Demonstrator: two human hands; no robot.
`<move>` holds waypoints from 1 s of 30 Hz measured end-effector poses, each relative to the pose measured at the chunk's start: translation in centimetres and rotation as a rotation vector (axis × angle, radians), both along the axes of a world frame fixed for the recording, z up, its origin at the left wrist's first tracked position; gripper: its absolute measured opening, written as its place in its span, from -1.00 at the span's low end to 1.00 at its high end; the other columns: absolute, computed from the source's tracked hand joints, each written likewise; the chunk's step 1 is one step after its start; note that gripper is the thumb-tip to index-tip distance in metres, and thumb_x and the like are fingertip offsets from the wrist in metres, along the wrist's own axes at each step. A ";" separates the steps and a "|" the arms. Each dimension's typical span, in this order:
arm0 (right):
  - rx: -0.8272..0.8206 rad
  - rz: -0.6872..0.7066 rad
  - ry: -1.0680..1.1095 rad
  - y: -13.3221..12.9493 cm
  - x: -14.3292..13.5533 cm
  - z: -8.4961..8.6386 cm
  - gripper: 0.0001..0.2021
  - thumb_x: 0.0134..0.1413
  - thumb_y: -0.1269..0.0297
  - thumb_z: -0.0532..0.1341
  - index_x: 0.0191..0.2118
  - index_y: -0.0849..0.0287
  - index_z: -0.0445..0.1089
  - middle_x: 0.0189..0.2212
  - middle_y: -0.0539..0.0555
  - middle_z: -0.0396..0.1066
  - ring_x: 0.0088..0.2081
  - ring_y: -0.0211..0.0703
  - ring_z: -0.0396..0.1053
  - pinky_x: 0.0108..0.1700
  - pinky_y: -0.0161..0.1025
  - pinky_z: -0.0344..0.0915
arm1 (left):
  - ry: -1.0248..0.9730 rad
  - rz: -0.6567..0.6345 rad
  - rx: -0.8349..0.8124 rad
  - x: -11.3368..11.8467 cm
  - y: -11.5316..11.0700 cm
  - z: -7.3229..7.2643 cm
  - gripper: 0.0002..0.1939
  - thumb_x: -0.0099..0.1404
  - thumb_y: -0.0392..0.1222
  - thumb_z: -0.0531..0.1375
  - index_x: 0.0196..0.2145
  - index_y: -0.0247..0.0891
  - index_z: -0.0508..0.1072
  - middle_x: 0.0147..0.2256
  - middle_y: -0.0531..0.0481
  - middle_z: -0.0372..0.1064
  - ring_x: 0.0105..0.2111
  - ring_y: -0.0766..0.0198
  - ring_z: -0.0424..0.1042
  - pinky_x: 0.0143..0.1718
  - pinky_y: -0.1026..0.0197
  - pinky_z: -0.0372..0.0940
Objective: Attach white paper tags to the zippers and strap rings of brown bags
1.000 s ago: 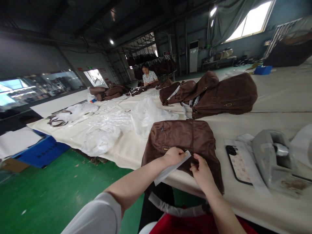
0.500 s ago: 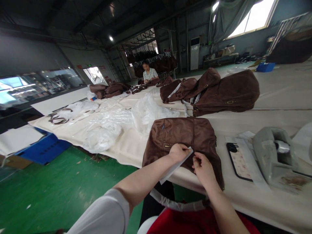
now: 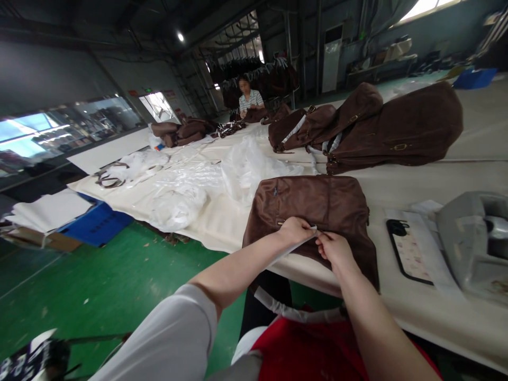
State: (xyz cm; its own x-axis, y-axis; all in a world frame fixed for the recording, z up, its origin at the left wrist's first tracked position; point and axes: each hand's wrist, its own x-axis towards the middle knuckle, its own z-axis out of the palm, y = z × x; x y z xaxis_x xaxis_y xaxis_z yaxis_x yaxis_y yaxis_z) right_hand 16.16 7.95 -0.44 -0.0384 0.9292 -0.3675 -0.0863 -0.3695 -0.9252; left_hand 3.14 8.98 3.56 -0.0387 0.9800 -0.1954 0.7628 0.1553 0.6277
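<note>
- The left arm is reaching in from the lower left, its pale sleeve (image 3: 166, 333) ending above the elbow, the forearm slanting up and rightward.
- The left hand (image 3: 296, 230) is bending over the bag (image 3: 305, 198), knuckles up, its thumb and fingers pinching a white strip (image 3: 296, 246) near the upper end.
- The right arm is coming up from the lower right, its bare forearm angling leftward toward the other hand.
- The right hand (image 3: 335, 247) is curling its fingers inward, the tips meeting at the strip's upper end; whether they are gripping it, I cannot tell.
- The strip is running down and leftward from the fingertips, passing beside the left forearm, which is partly hiding it.
- The bag is lying flat on the table (image 3: 222, 227) under both hands, most of its body spreading beyond them, its near side reaching the table edge.
- The left hand is resting just beside the bag's zip pull (image 3: 281, 223).
- A phone (image 3: 408, 254) is lying right of the bag, near a grey dispenser (image 3: 464, 238).
</note>
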 end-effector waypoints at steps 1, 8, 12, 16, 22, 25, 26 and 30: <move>0.006 -0.008 0.005 0.0 -0.1 -0.2 -0.84 -0.06 0.25 0.25 -0.49 0.23 0.35 -0.65 -0.04 0.31 -0.74 -0.40 0.12 -0.77 -0.43 -0.05 | 0.029 -0.010 0.018 -0.2 -0.1 0.2 -0.75 0.12 -0.02 0.26 -0.45 -0.27 0.58 -0.54 0.05 0.44 -0.47 0.31 0.37 -0.42 0.33 0.24; 0.040 -0.016 0.007 -0.4 0.1 -0.7 -0.78 -0.16 0.14 0.29 -0.50 0.22 0.37 -0.67 -0.04 0.30 -0.73 -0.38 0.13 -0.76 -0.41 -0.06 | 0.147 -0.076 0.146 0.2 -2.4 1.1 -0.81 0.23 -0.11 0.16 -0.33 -0.19 0.55 -0.36 0.02 0.51 -0.34 0.24 0.44 -0.29 0.27 0.30; 0.048 -0.020 0.002 -0.4 0.1 -0.6 -0.73 -0.19 0.09 0.30 -0.56 0.20 0.33 -0.71 -0.06 0.24 -0.74 -0.39 0.08 -0.75 -0.39 -0.09 | 0.438 -0.218 0.372 1.0 -4.1 0.9 -0.82 0.30 -0.19 0.10 -0.31 -0.23 0.50 -0.28 -0.05 0.46 -0.27 0.19 0.43 -0.23 0.21 0.32; 0.052 -0.008 0.007 -0.5 0.2 -0.5 -0.69 -0.20 0.04 0.31 -0.57 0.18 0.31 -0.78 -0.10 0.16 -0.74 -0.37 0.04 -0.73 -0.38 -0.09 | 0.712 -0.426 0.472 1.7 -5.1 -0.1 -0.79 0.36 -0.28 0.03 -0.15 -0.34 0.43 -0.27 -0.12 0.40 -0.24 0.14 0.39 -0.30 0.15 0.34; 0.092 0.044 0.048 -1.1 0.7 0.1 -0.62 -0.10 -0.07 0.27 -0.59 0.16 0.30 -0.80 -0.08 0.13 -0.75 -0.33 0.03 -0.72 -0.35 -0.08 | 0.806 -0.536 0.472 1.8 -5.7 -1.0 -0.73 0.39 -0.27 0.00 -0.05 -0.39 0.37 -0.22 -0.19 0.37 -0.19 0.10 0.36 -0.30 0.13 0.34; 0.118 0.043 0.051 -1.3 0.8 0.2 -0.61 -0.14 -0.09 0.31 -0.57 0.17 0.32 -0.79 -0.10 0.12 -0.74 -0.34 0.01 -0.71 -0.35 -0.09 | 0.689 -0.508 0.440 1.6 -5.8 -0.6 -0.71 0.38 -0.28 -0.01 -0.01 -0.36 0.36 -0.21 -0.18 0.38 -0.17 0.08 0.37 -0.24 0.10 0.34; 0.125 0.038 0.053 -1.3 0.7 0.1 -0.60 -0.14 -0.10 0.31 -0.56 0.17 0.33 -0.79 -0.10 0.12 -0.74 -0.34 0.01 -0.71 -0.35 -0.09 | 0.604 -0.444 0.431 1.6 -5.8 -0.5 -0.72 0.37 -0.27 0.00 -0.02 -0.34 0.36 -0.18 -0.18 0.39 -0.14 0.08 0.37 -0.19 0.08 0.34; 0.154 0.029 0.054 -1.3 0.6 -0.6 -0.56 -0.14 -0.15 0.29 -0.52 0.20 0.37 -0.76 -0.09 0.17 -0.72 -0.35 0.03 -0.69 -0.36 -0.08 | 0.118 -0.036 0.192 1.3 -4.7 -0.1 -0.72 0.42 -0.17 -0.06 -0.13 -0.31 0.39 -0.16 -0.18 0.42 -0.14 0.15 0.43 -0.08 0.13 0.29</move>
State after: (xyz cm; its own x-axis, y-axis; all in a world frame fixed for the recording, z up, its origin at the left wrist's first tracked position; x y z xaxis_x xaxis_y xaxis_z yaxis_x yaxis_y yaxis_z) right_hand 16.73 6.61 -1.08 -0.0822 0.9726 -0.2173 -0.1288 -0.2265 -0.9655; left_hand 4.47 4.30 3.50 -0.0148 0.9999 -0.0014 0.8358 0.0132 0.5488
